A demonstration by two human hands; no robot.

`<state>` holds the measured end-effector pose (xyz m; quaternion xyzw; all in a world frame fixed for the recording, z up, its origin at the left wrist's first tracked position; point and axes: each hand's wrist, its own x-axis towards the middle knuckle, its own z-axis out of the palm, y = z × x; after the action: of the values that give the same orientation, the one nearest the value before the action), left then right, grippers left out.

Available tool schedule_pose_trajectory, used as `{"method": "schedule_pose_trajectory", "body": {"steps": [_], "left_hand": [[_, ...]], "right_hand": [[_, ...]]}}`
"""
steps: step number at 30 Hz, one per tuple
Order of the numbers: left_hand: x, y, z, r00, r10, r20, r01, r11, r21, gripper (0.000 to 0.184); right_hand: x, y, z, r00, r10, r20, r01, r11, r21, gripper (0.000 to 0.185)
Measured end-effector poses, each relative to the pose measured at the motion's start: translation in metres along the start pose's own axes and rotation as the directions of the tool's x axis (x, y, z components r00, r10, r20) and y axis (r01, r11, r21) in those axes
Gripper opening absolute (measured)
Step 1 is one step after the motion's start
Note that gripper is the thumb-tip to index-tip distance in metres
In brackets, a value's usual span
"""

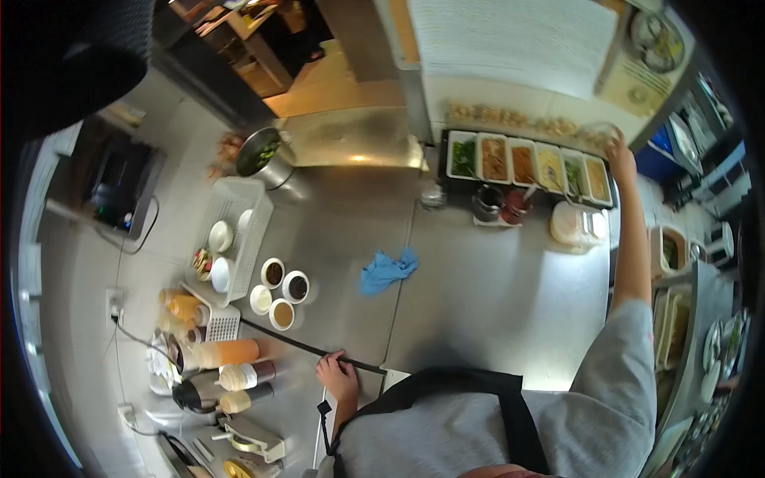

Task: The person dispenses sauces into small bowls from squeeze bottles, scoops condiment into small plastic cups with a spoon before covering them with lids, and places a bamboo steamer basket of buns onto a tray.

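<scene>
My right hand [621, 150] is stretched far out to the back right, past the end of a row of white food containers [522, 163]. Its fingers are closed at a blurred, clear plastic-looking item [598, 132], whose kind I cannot make out. Close to the front edge, my left hand [339, 378] rests on the steel counter [478, 311] beside a black strip [295, 342]. Its fingers are loosely bent and apart, with nothing visible in them. A crumpled blue cloth or glove [387, 271] lies mid-counter, away from both hands.
Several small sauce cups [282, 314] stand left of centre, near a white basket [253, 239] with bowls. Behind it is a metal pot [267, 159] with greens. Squeeze bottles [227, 353] lie at lower left. Dark jars [488, 204] and a lidded tub [575, 227] sit before the containers.
</scene>
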<state>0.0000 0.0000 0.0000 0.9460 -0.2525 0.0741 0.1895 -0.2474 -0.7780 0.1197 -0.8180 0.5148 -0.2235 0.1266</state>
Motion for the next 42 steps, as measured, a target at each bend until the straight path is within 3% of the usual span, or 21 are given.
{"method": "schedule_pose_trajectory", "body": {"steps": [1, 2, 3, 4, 5, 7, 8, 9, 10, 11, 13, 15, 18, 21, 24, 27, 30, 33, 35, 38, 42], "left_hand": [[0.001, 0.001, -0.010, 1.000, 0.014, -0.011, -0.014, 1.000, 0.011, 0.040], [0.001, 0.004, -0.018, 0.999, 0.007, -0.046, -0.006, 1.000, 0.028, 0.039], [-0.029, 0.047, 0.029, 0.998, -0.068, -0.002, 0.066, 0.981, -0.182, 0.038], [-0.005, 0.055, 0.048, 0.994, -0.087, -0.070, 0.066, 0.966, -0.251, 0.037], [0.001, 0.059, 0.039, 0.998, -0.016, -0.054, 0.000, 0.959, -0.285, 0.036], [0.048, 0.048, 0.017, 0.974, 0.221, -0.057, -0.228, 0.943, -0.241, 0.037], [0.069, 0.057, 0.037, 0.956, 0.263, -0.126, -0.288, 0.918, -0.271, 0.038], [0.091, 0.073, 0.051, 0.951, 0.242, -0.194, -0.285, 0.929, -0.238, 0.038], [0.110, 0.084, 0.058, 0.942, 0.240, -0.234, -0.288, 0.937, -0.198, 0.038], [0.122, 0.089, 0.063, 0.937, 0.278, -0.213, -0.300, 0.951, -0.075, 0.037], [0.134, 0.095, 0.087, 0.935, 0.334, -0.116, -0.328, 0.942, 0.067, 0.035], [0.145, 0.085, 0.118, 0.924, 0.381, -0.022, -0.377, 0.921, 0.095, 0.031], [0.148, 0.080, 0.098, 0.872, 0.486, 0.059, -0.488, 0.872, 0.035, 0.022], [0.116, 0.080, 0.085, 0.896, 0.436, 0.079, -0.422, 0.894, -0.150, 0.021], [0.076, 0.085, 0.058, 0.954, 0.256, 0.154, -0.179, 0.902, -0.394, 0.023], [0.052, 0.080, 0.049, 0.944, 0.329, 0.000, -0.313, 0.899, -0.305, 0.021], [0.043, 0.069, 0.035, 0.909, 0.389, -0.148, -0.417, 0.851, -0.319, 0.017], [0.037, 0.060, 0.002, 0.944, 0.295, -0.146, -0.329, 0.854, -0.403, 0.016], [0.037, 0.051, -0.009, 0.977, 0.178, -0.116, -0.208, 0.912, -0.352, 0.014], [0.049, 0.025, -0.029, 0.955, 0.159, -0.252, -0.228, 0.934, -0.275, 0.014], [0.066, -0.013, -0.058, 0.952, 0.009, -0.307, -0.101, 0.953, -0.286, 0.012]], "right_hand": [[-0.022, -0.003, 0.019, 0.989, 0.018, -0.150, -0.016, 1.000, 0.014, 0.070], [-0.039, 0.006, 0.038, 0.953, -0.130, -0.275, 0.133, 0.991, -0.009, 0.068], [-0.030, -0.014, -0.035, 0.854, -0.363, -0.373, 0.320, 0.931, -0.175, 0.066], [-0.028, -0.031, -0.022, 0.889, -0.315, -0.332, 0.320, 0.947, -0.043, 0.060], [-0.068, -0.074, -0.007, 0.852, -0.355, -0.385, 0.380, 0.925, -0.010, 0.051], [-0.135, -0.104, 0.074, 0.932, -0.279, -0.230, 0.351, 0.850, 0.393, 0.043], [-0.160, -0.125, 0.091, 0.917, -0.360, -0.171, 0.398, 0.846, 0.355, 0.033], [-0.183, -0.147, 0.114, 0.856, -0.499, -0.137, 0.461, 0.617, 0.637, 0.026], [-0.212, -0.166, 0.133, 0.891, -0.442, 0.101, 0.264, 0.687, 0.678, 0.026], [-0.257, -0.208, 0.137, 0.851, -0.484, 0.205, 0.256, 0.721, 0.644, 0.028], [-0.316, -0.268, 0.130, 0.632, -0.649, 0.424, 0.288, 0.704, 0.649, 0.034], [-0.353, -0.295, 0.145, 0.582, -0.707, 0.402, 0.315, 0.651, 0.690, 0.037], [-0.382, -0.322, 0.147, 0.664, -0.635, 0.394, 0.222, 0.672, 0.707, 0.038], [-0.384, -0.313, 0.172, 0.572, -0.777, 0.262, 0.542, 0.598, 0.591, 0.040], [-0.381, -0.293, 0.207, 0.531, -0.805, 0.265, 0.550, 0.566, 0.614, 0.037], [-0.382, -0.290, 0.199, 0.467, -0.819, 0.333, 0.641, 0.573, 0.510, 0.032], [-0.402, -0.306, 0.175, 0.622, -0.731, 0.280, 0.554, 0.664, 0.502, 0.032], [-0.411, -0.323, 0.170, 0.686, -0.708, 0.170, 0.495, 0.625, 0.604, 0.042], [-0.411, -0.327, 0.177, 0.608, -0.785, 0.119, 0.639, 0.573, 0.513, 0.044], [-0.409, -0.329, 0.187, 0.654, -0.692, 0.307, 0.514, 0.704, 0.490, 0.037], [-0.413, -0.334, 0.183, 0.692, -0.655, 0.303, 0.485, 0.733, 0.477, 0.024]]}}
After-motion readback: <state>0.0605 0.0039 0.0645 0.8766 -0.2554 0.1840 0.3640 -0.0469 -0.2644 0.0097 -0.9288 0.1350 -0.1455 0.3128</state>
